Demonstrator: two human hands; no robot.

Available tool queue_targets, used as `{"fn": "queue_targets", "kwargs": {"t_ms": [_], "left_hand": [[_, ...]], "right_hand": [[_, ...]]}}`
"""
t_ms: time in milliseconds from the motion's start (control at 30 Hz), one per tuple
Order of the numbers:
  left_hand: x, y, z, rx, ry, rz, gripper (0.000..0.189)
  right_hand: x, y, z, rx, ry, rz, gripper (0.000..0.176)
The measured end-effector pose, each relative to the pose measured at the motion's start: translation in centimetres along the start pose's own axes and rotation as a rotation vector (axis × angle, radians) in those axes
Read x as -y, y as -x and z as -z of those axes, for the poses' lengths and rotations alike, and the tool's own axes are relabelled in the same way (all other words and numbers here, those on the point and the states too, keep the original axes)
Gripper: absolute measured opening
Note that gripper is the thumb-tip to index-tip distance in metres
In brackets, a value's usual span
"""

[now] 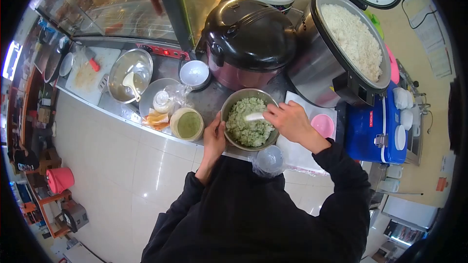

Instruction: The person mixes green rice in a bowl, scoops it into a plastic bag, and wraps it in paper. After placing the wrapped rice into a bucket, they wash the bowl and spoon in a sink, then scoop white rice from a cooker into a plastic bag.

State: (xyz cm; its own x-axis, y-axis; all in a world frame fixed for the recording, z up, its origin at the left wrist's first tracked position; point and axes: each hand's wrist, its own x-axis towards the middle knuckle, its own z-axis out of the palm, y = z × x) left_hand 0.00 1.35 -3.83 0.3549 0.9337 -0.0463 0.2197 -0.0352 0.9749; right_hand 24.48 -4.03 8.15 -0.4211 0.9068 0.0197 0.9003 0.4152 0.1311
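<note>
A round, silver-coloured metal bowl [265, 96] stands at the centre of the frame, on the counter [216, 84]. In it lies a mound of white rice flecked with green [247, 135]. The right hand [291, 122], at the right of the bowl, has its fingers closed around the handle of a white spoon [254, 117], whose other end is down at the rice. The left hand [214, 135], at the bowl's left side, has its fingers partly curled against the outer wall, thumb near the rim; whether it grips or only steadies the bowl, I cannot tell. Both forearms are in black sleeves [341, 165].

Just left of the left hand is a cream-coloured cylindrical tub [175, 122] holding green powder [189, 124]. Just below the metal bowl, at the counter's edge, sits a small translucent bowl with clear film around it [269, 159]. To the right, a small round pink bowl [322, 125] rests on a white sheet-like surface [294, 155].

Above centre stands a large, round-lidded black rice cooker [251, 39]; at upper right, a big silver cooker [313, 70] with its lid raised is full of plain white rice [353, 41]. A blue box-shaped cooler [360, 134] stands at the right. Left of centre, a wide metal basin [117, 70] holds a white ladle [130, 84], below a glass-fronted cabinet [109, 5] at upper left.
</note>
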Motion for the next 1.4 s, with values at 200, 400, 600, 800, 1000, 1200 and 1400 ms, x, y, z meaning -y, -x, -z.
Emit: {"fn": "queue_targets", "kwargs": {"t_ms": [200, 400, 600, 800, 1000, 1200, 1400], "left_hand": [[-1.2, 0.0, 0.0, -0.016, 0.163, 0.097, 0.040], [-2.4, 3.8, -1.0, 0.015, 0.482, 0.270, 0.045], [-5.1, 2.4, -0.8, 0.079, 0.452, 0.350, 0.046], [-2.5, 1.2, -0.7, 0.052, 0.409, 0.210, 0.045], [2.1, 2.0, -2.0, -0.013, 0.119, 0.014, 0.046], [-1.1, -4.4, -0.3, 0.116, -0.259, -0.248, 0.037], [-3.3, -6.1, -1.0, 0.069, -0.421, -0.152, 0.035]], "right_hand": [[-1.2, 0.4, -2.9, 0.026, -0.108, -0.108, 0.018], [2.7, 0.4, -0.6, 0.033, -0.178, -0.059, 0.018], [1.3, 0.3, 1.0, 0.103, -0.194, -0.114, 0.017], [1.5, 0.3, -2.4, 0.035, -0.200, -0.126, 0.014], [-2.9, -2.7, -2.8, -0.118, 0.047, -0.266, 0.007], [-2.8, -4.9, -7.1, -0.091, -0.362, -0.008, 0.015], [-0.9, 3.0, -4.1, -0.058, -0.128, 0.035, 0.026]]}}
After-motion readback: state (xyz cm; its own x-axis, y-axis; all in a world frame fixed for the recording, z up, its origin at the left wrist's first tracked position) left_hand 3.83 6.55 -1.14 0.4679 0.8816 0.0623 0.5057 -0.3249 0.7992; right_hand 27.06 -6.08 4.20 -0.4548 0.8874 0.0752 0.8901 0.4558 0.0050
